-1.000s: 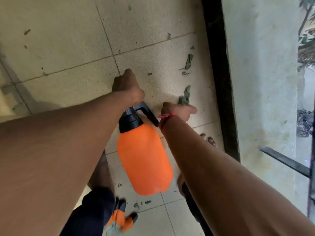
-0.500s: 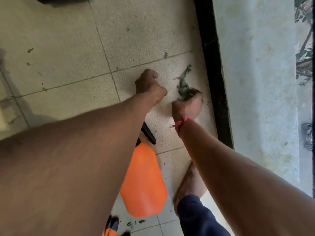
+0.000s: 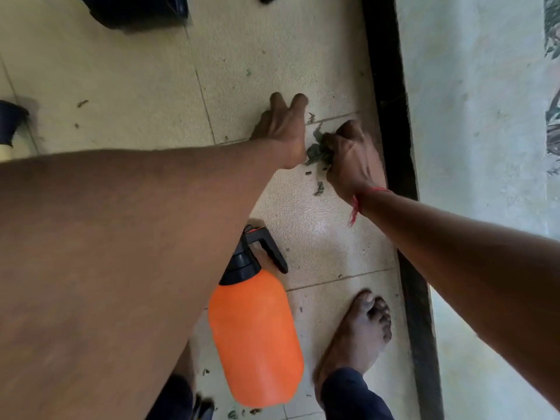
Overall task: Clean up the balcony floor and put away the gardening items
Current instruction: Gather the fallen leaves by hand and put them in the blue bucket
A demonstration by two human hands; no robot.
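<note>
My right hand, with a red thread at the wrist, is closed around a clump of dark green leaf scraps low over the tiled floor. Just left of it, my left hand rests with fingers spread on the tile, holding nothing. More leaf bits lie loose below the clump. An orange spray bottle with a black pump top sits under my left forearm, apart from both hands; I cannot tell whether it stands or leans.
A black threshold strip runs along the right, with a pale wall beyond it. My bare foot is beside the bottle. Dark objects sit at the top and left edge. Small debris lies near the bottom.
My left hand let go of the spray bottle, moved forward and opened flat on the tile. My right hand gathered the leaf scraps into its grip. The view shifted forward.
</note>
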